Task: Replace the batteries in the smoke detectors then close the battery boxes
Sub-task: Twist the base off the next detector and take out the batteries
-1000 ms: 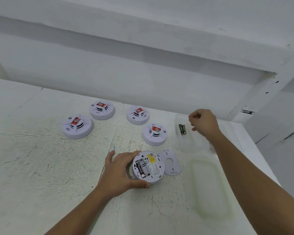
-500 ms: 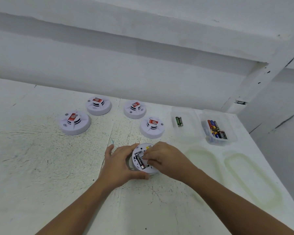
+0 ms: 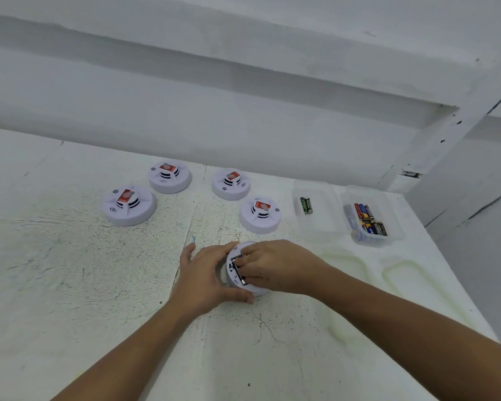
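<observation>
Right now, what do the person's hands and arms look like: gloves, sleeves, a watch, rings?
The left hand and right hand are bare, with no gloves. The left forearm and right forearm are bare too, with no sleeve in view up to the frame edge. No watch, bracelet or ring shows on the parts in view.

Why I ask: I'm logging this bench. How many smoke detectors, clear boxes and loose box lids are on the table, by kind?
Smoke detectors: 5
Clear boxes: 2
Box lids: 2
Total: 9
</observation>
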Tool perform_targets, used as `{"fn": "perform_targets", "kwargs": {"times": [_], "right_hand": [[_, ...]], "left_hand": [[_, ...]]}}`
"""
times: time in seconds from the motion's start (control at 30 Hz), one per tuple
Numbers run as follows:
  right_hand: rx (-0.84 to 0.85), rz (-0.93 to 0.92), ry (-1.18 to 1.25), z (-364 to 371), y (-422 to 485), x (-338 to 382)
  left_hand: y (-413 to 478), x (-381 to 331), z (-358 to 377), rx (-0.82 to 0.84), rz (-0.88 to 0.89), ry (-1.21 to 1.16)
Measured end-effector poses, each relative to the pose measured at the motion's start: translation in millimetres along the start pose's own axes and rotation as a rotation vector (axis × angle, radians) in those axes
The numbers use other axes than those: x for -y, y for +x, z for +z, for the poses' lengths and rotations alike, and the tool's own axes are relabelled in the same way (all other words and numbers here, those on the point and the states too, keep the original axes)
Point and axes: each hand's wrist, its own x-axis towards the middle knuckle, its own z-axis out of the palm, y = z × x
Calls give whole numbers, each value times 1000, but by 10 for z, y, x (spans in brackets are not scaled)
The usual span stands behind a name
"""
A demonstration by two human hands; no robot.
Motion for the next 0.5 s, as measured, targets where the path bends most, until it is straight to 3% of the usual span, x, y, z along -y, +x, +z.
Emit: {"fn": "perform_targets", "kwargs": {"times": [0.33, 0.5], "right_hand": [[-17, -67, 24, -7, 41, -32], [31, -12, 102, -13, 17, -72]], "left_hand": [[17, -21, -14, 10, -21, 0], [16, 3, 1, 20, -15, 12]]}}
